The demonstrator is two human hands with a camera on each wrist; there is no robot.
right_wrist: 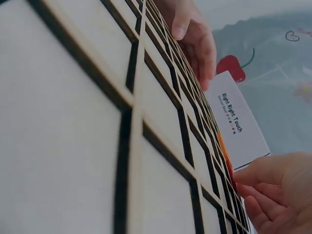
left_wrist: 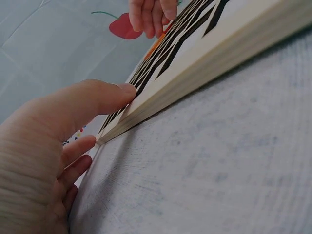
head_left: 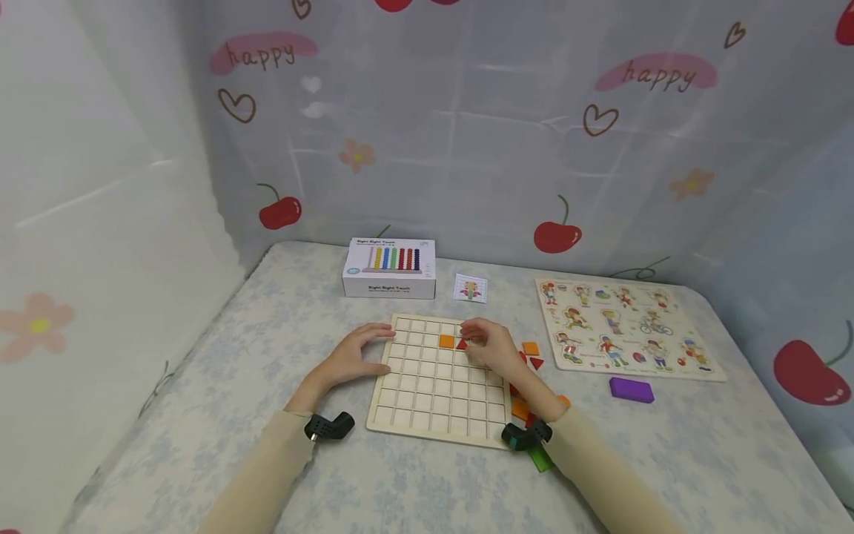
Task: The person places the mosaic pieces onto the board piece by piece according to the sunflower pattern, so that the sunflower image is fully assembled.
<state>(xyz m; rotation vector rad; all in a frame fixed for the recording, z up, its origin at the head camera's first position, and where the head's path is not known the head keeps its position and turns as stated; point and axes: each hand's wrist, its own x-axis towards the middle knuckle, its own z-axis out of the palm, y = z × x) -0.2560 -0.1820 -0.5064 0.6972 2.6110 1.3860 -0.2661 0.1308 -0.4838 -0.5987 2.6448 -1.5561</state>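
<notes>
A square wooden grid board (head_left: 437, 437) lies on the table in front of me. My left hand (head_left: 347, 362) is at its left edge, thumb and fingers spread; in the left wrist view the thumb (left_wrist: 114, 97) rests on the frame. An orange square tile (head_left: 446, 341) sits in a cell near the far edge. Just right of it shows a red triangle tile (head_left: 462, 344). My right hand (head_left: 492, 347) is over that spot, its fingers bent, and in the right wrist view the thumb and fingertips pinch at the red tile (right_wrist: 230, 170). The fingers partly hide the tile.
Loose red, orange and green tiles (head_left: 530, 348) lie right of the board, partly under the right forearm. Beyond stand a white box (head_left: 390, 286) and a small picture card (head_left: 471, 288). At right are a picture puzzle board (head_left: 627, 326) and a purple block (head_left: 631, 390).
</notes>
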